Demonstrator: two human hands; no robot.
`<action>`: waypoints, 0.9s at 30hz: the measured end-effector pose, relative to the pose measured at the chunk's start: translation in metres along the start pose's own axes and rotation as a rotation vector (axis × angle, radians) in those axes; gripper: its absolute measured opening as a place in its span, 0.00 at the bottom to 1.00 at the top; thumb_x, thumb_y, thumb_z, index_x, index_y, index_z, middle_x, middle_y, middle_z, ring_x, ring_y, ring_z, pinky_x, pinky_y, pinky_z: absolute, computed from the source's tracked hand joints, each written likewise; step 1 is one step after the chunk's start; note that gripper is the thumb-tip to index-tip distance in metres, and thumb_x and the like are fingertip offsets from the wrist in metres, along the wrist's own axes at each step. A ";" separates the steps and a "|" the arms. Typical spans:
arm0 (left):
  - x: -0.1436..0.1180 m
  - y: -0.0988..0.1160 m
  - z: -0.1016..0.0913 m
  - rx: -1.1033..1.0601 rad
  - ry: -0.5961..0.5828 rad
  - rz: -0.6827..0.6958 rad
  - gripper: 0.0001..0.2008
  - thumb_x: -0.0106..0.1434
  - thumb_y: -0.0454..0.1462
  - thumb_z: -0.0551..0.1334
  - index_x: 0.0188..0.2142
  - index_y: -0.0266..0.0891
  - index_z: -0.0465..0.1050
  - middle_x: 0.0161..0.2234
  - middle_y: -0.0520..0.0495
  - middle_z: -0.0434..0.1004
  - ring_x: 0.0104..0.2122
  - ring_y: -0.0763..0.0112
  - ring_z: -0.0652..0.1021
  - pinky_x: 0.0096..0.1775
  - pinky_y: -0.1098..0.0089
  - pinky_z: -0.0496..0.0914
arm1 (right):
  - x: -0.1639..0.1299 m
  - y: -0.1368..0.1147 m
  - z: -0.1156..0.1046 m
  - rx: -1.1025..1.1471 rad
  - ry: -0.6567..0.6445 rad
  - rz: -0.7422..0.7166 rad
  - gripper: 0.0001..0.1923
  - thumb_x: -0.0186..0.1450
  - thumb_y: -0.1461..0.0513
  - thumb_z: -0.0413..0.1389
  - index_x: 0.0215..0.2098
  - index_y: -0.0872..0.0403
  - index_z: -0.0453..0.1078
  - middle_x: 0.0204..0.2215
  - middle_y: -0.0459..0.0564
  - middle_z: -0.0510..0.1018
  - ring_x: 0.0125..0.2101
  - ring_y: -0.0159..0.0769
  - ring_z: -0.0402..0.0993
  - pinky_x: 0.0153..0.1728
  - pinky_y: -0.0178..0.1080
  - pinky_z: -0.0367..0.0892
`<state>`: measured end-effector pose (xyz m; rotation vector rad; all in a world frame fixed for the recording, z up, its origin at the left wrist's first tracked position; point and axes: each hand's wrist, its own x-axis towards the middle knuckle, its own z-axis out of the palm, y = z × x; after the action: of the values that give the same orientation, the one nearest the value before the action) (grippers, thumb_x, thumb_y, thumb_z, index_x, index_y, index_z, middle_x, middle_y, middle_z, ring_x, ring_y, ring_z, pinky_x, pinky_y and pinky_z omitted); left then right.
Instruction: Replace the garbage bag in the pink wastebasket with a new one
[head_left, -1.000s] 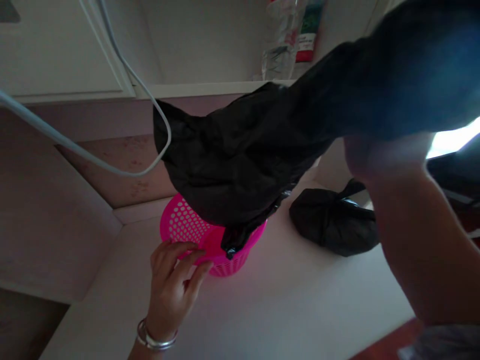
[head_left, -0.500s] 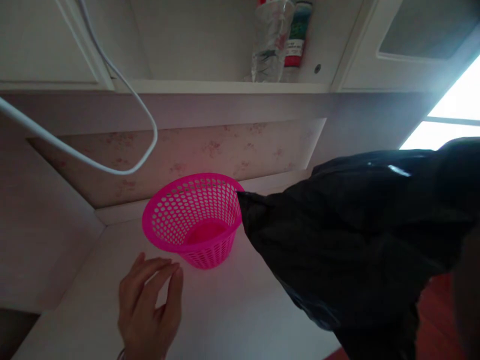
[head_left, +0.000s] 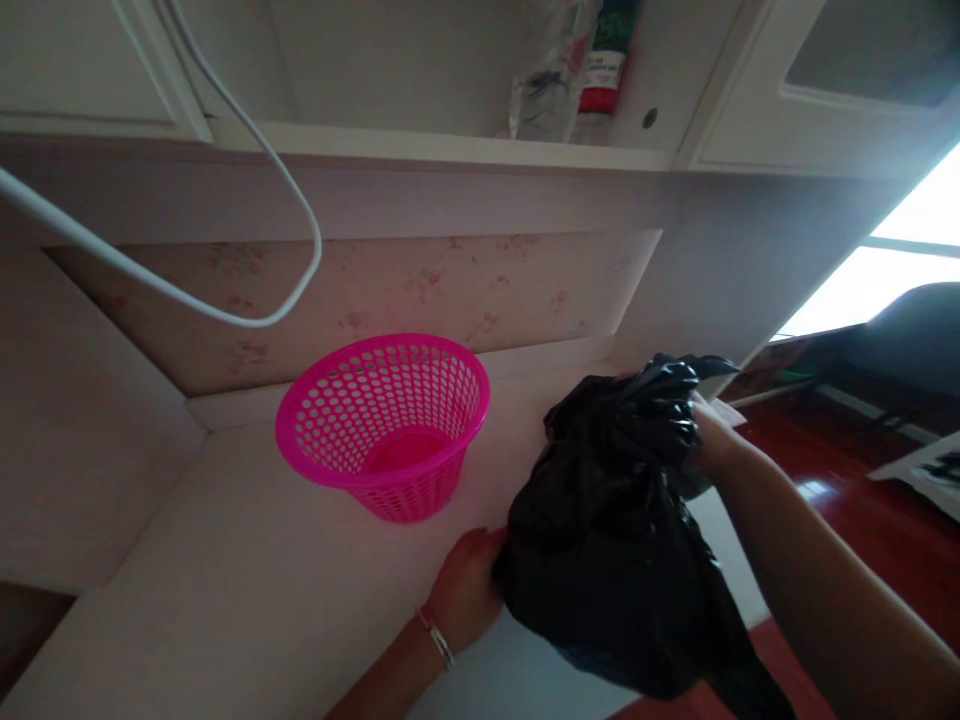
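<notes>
A black plastic bag [head_left: 600,540], loose and wrinkled, hangs between my hands over the right side of the white surface. Its lower left edge is gripped by my left hand [head_left: 469,590], whose fingertips go out of sight behind the plastic. My right hand [head_left: 709,435] grips the bunched upper part of the bag, and most of its fingers are covered by the folds. Left of the bag, a pink perforated basket [head_left: 405,500] stands upright with its opening towards me. Nothing shows inside it, and neither hand touches it.
An open cabinet shelf [head_left: 450,147] overhangs the surface, holding a clear plastic container [head_left: 551,95] and a can with a red base [head_left: 602,75]. A white cable [head_left: 277,170] loops down at the left. Red flooring [head_left: 780,470] lies to the right.
My left hand has moved right from below the basket and taken hold of the bag. The bag has dropped and come inward from the right, bringing my right hand and forearm into sight.
</notes>
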<state>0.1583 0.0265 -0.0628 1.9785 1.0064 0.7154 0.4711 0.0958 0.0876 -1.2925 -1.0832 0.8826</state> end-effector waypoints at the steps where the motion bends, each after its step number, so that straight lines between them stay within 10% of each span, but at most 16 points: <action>1: 0.000 -0.003 0.001 0.001 0.007 -0.029 0.24 0.56 0.25 0.57 0.49 0.42 0.79 0.46 0.41 0.84 0.47 0.54 0.81 0.52 0.56 0.73 | 0.007 0.000 0.005 0.014 -0.004 0.014 0.12 0.64 0.60 0.60 0.45 0.56 0.74 0.25 0.46 0.78 0.24 0.32 0.73 0.28 0.36 0.71; 9: -0.020 -0.020 0.014 0.087 0.107 -0.341 0.40 0.58 0.28 0.58 0.70 0.36 0.53 0.56 0.35 0.78 0.53 0.52 0.79 0.56 0.58 0.69 | 0.080 0.006 0.037 0.046 -0.099 0.083 0.44 0.59 0.69 0.54 0.72 0.50 0.49 0.44 0.52 0.82 0.33 0.35 0.80 0.38 0.40 0.77; 13: -0.025 -0.015 0.013 0.021 0.165 -0.250 0.41 0.62 0.39 0.64 0.71 0.38 0.51 0.69 0.38 0.59 0.68 0.53 0.62 0.67 0.58 0.53 | 0.092 0.033 0.041 -0.108 -0.066 0.139 0.55 0.59 0.65 0.60 0.75 0.47 0.32 0.55 0.56 0.78 0.43 0.39 0.81 0.51 0.48 0.74; 19: -0.005 -0.013 -0.001 -0.253 0.210 -0.305 0.37 0.69 0.49 0.57 0.72 0.38 0.49 0.73 0.42 0.47 0.72 0.59 0.50 0.70 0.57 0.43 | 0.026 0.075 0.018 -0.592 -0.039 -0.232 0.24 0.66 0.51 0.57 0.57 0.50 0.72 0.53 0.57 0.79 0.52 0.50 0.77 0.58 0.55 0.68; 27: 0.062 -0.024 0.023 -0.291 0.298 -0.318 0.34 0.68 0.42 0.57 0.70 0.36 0.52 0.71 0.40 0.57 0.70 0.61 0.58 0.68 0.60 0.50 | -0.056 0.151 0.030 -0.770 -0.236 -0.190 0.28 0.65 0.62 0.52 0.63 0.53 0.68 0.57 0.59 0.75 0.53 0.50 0.76 0.56 0.52 0.69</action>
<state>0.1990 0.0788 -0.0878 1.4470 1.2774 0.9336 0.4372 0.0665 -0.0701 -1.6864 -1.8085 0.4826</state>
